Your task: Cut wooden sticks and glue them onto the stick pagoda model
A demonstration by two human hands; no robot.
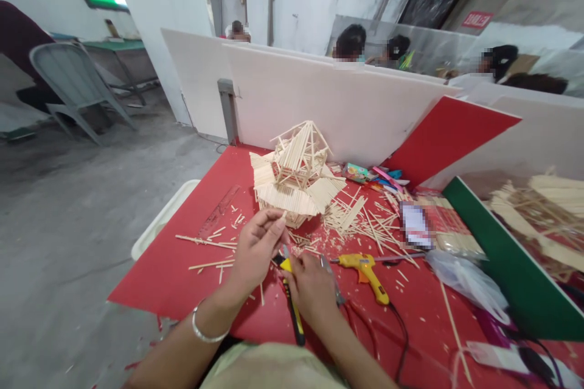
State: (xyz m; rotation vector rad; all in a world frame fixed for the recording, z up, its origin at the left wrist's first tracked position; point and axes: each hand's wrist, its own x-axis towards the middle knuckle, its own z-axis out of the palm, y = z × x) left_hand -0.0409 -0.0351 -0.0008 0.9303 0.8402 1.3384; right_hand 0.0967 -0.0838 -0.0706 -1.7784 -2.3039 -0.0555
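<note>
Stick model stands, in the head view, on the red table just beyond the hands, probably set there for easy reach. The left hand pinches a small pale piece, seemingly to steady it; the right hand is curled around a yellow-and-black tool, its tip near the left fingers, perhaps to keep it handy. The model looks pale and airy: a peaked, partly open frame above flared, slatted panels.

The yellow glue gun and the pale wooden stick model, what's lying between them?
Loose, thin wooden sticks and small pale scraps lie on the red table between the glue gun and the stick model, as the head view shows.
</note>
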